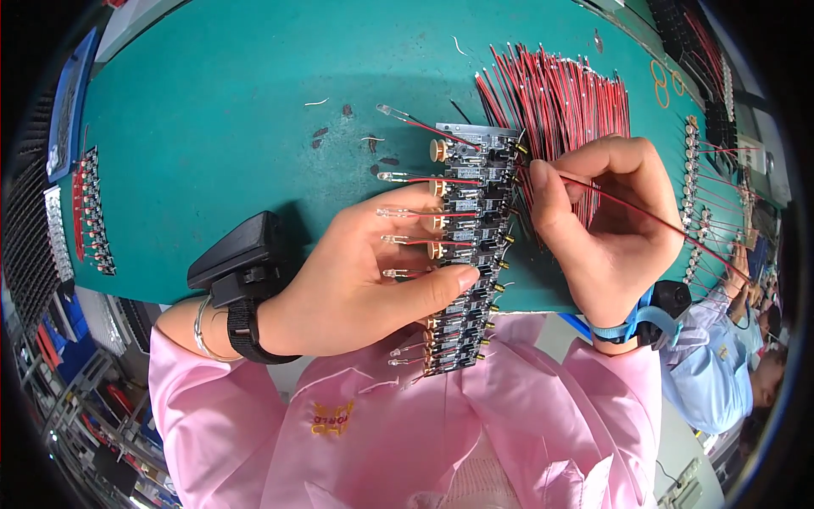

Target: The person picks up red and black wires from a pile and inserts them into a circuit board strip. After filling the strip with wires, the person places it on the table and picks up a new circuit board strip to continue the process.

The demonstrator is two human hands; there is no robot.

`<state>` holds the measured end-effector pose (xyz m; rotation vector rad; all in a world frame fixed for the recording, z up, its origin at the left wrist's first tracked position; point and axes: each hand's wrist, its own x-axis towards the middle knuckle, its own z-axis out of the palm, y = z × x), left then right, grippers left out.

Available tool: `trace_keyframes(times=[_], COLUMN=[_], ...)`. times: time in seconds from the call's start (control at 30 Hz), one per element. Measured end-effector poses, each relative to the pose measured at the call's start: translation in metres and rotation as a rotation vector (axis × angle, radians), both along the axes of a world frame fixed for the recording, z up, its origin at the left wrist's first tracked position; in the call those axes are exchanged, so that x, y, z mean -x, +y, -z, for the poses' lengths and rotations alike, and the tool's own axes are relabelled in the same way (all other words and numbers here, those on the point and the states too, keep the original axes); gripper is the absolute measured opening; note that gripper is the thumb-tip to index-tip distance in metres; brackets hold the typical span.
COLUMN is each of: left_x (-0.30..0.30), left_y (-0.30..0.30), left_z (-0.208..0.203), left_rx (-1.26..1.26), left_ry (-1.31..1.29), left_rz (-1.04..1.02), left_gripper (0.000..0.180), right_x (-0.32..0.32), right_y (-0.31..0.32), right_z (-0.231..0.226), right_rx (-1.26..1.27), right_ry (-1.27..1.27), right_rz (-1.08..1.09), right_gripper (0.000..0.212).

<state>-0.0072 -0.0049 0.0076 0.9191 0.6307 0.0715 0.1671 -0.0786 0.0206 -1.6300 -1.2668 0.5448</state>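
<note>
A long panel of black circuit boards [465, 206] is held tilted between my hands, its lower end near my chest. My left hand [365, 271] grips it from the left, thumb pressed on the top face and fingers partly hidden beneath. Small clear LEDs [386, 177] on red and black leads stick out along its left side, beside round tan parts [437, 151]. My right hand [615, 225] pinches a thin red wire [638, 209] close to the panel's upper right edge. The wire's other end trails past my right wrist. Whether its tip touches the board, I cannot tell.
Beyond the panel, a fanned bundle of red and black wires [560, 97] lies on the green mat [212, 110]. Wired boards lie at the far left [93, 212] and right [691, 170]. Rubber bands [660, 85] rest top right. A co-worker's blue sleeve [708, 382] shows at right.
</note>
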Motion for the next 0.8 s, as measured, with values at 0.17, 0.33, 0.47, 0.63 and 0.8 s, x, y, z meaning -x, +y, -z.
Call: trace_keyframes(times=[0.17, 0.33, 0.47, 0.63, 0.8], left_x=[-0.002, -0.003, -0.002, -0.004, -0.003], left_y=[0.004, 0.01, 0.007, 0.006, 0.007], left_z=[-0.007, -0.003, 0.002, -0.001, -0.003], left_rx=[0.05, 0.084, 0.096, 0.078, 0.088], left_ry=[0.049, 0.1, 0.038, 0.057, 0.056], left_rz=[-0.075, -0.176, -0.238, -0.241, -0.246], left_gripper=[0.033, 0.028, 0.028, 0.029, 0.03], right_x=[-0.006, -0.023, -0.016, -0.004, 0.001], right_y=[0.006, 0.0, -0.002, -0.002, -0.002], right_z=[-0.012, -0.007, 0.005, 0.009, 0.01], right_rx=[0.149, 0.163, 0.143, 0.214, 0.249], right_ry=[0.335, -0.124, -0.542, -0.655, -0.741], right_rz=[0.082, -0.062, -0.168, -0.139, -0.157], right_gripper=[0.02, 0.017, 0.013, 0.01, 0.01])
